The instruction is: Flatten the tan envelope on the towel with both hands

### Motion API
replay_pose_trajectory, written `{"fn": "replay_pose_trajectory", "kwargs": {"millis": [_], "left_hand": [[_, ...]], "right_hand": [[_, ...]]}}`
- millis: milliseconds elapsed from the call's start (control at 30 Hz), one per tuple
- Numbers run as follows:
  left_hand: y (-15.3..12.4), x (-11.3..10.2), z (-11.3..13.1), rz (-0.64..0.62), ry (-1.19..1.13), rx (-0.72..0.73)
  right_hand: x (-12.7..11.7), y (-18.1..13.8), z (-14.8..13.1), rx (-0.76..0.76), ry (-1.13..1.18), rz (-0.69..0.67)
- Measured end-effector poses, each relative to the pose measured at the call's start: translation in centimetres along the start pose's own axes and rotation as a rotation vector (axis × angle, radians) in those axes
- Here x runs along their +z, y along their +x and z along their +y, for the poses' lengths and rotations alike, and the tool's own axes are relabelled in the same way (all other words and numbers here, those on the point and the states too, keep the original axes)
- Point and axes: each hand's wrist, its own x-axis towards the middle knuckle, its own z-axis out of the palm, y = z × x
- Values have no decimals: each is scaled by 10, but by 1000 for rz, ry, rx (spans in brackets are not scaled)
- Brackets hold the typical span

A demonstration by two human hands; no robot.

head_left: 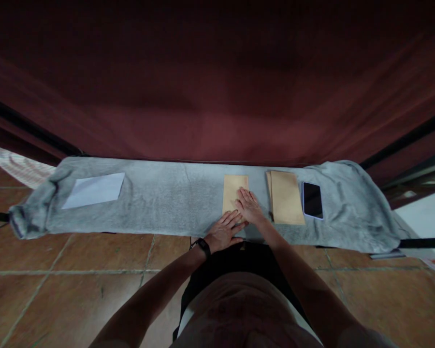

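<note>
The brown envelope (232, 191) lies just right of the middle of the frame, on the grey towel (166, 203) that runs across the picture like a long band. Its long axis runs away from the person, toward the top of the frame, and its near end is hidden under the hands. Both hands press flat on that near end. The right hand (249, 207) lies palm down on the envelope's lower right part, fingers stretched out and close together, pointing up and a little left. The left hand (224, 231) lies just below and left of it, fingers spread slightly and reaching right so the tips touch or overlap the right hand; a dark watch (203, 246) sits on that wrist. Neither hand grips anything; the fingers are flat, not curled. The right hand covers more of the envelope, so it is the nearer one.

Just right of the hands lies a stack of brown envelopes (285, 197), its long axis the same way, and right of that, close beside it, a dark phone (312, 200). Far toward the left of the frame a white envelope (94, 190) lies well apart from all this.

The towel seems to cover a low bench. Below it is a reddish tiled floor (76, 270); above it hangs a dark red curtain (217, 96).
</note>
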Motion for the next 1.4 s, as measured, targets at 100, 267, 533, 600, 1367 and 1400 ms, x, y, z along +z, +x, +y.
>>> {"fn": "replay_pose_trajectory", "kwargs": {"millis": [100,267,533,600,1367,1400], "left_hand": [[1,-1,1,-11,-2,-6],[0,0,1,-37,-5,-7],[-1,3,0,-59,-29,16],[-2,3,-1,-63,-27,31],[-28,1,8,28,-25,-225],[-21,3,9,29,-30,-231]], "right_hand": [[-3,-22,-6,10,6,28],[-8,-56,-21,41,26,61],[-14,-103,-35,19,27,96],[-16,-109,-38,-5,26,91],[-30,-126,-34,-32,58,90],[-29,-126,-35,-28,57,92]]}}
